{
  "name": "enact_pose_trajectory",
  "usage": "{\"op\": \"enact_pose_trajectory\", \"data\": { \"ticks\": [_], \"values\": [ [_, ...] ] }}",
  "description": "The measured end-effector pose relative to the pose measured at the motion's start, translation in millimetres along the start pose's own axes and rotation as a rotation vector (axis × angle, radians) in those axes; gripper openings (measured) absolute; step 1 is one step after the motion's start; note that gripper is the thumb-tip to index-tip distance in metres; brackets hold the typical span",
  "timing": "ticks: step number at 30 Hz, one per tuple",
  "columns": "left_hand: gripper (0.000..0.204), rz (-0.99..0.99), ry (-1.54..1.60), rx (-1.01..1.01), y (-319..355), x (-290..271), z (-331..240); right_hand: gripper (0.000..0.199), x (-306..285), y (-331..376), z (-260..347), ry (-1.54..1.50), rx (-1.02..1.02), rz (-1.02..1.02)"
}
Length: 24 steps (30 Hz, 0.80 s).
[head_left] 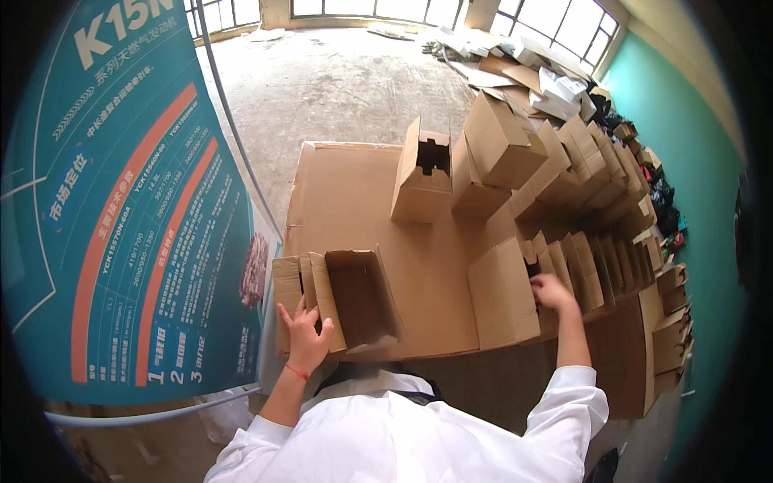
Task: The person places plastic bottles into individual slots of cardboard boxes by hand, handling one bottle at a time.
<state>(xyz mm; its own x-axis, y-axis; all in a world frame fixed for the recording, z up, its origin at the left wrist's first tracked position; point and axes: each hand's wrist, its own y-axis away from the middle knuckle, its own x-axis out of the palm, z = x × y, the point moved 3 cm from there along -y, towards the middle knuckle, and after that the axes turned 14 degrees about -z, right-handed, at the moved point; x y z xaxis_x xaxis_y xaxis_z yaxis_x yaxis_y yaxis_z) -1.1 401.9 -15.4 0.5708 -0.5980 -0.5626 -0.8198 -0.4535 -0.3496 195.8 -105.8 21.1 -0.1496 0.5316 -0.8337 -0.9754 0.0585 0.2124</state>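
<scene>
- Concrete floor (338, 76), bare and dusty, runs back to a row of bright windows (378, 8); a teal wall (684, 137) closes the right side of the room.
- Standing well to the left of the person's left hand is a big teal and orange banner (121, 209) on a thin metal frame, covered in print.
- Ahead of both hands lies a broad flat cardboard sheet (354, 209) serving as the work surface.
- Beyond the right hand and off to its right, folded cardboard boxes (588, 173) stand packed in rows, trailing back into a loose heap of flattened cardboard (515, 64) near the windows.
- Farther out from the hands, between them, an upright carton (420, 181) with a cut-out slot stands alone on the sheet.
- Left hand (306, 334), a red string at the wrist, has its fingers spread on the folded-out flaps of an open cardboard box (354, 298); the box lies on its side with its mouth facing the person, just right of that hand. The hold is loose and wide, pressing rather than clasping.
- Right hand (551, 291) reaches to the top edge of a closed brown box (503, 294) just to its left, fingers curled over the flaps of the row behind; whether it actually pinches one I cannot tell.
</scene>
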Motion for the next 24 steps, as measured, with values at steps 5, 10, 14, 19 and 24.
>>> {"op": "enact_pose_trajectory", "data": {
  "ticks": [5, 10, 14, 19, 24],
  "values": [
    [0.031, 0.032, 0.01, -0.05, 1, -3, 5, 0.047, 79, -41, -72, -0.42, 0.499, 0.182],
    [0.029, 0.015, 0.044, -0.048, 0, -6, 3, 0.049, 88, -43, -77, -0.491, 0.533, 0.133],
    [0.028, 0.0, -0.001, -0.054, 2, -8, 4, 0.051, 96, -40, -88, -0.541, 0.524, 0.1],
    [0.027, -0.046, 0.053, -0.026, 3, 3, 9, 0.053, 116, -40, -137, -0.652, 0.419, -0.034],
    [0.027, -0.011, 0.054, -0.063, 0, -5, 6, 0.061, 50, 14, 16, 0.379, -0.014, -0.077]
  ]
}}
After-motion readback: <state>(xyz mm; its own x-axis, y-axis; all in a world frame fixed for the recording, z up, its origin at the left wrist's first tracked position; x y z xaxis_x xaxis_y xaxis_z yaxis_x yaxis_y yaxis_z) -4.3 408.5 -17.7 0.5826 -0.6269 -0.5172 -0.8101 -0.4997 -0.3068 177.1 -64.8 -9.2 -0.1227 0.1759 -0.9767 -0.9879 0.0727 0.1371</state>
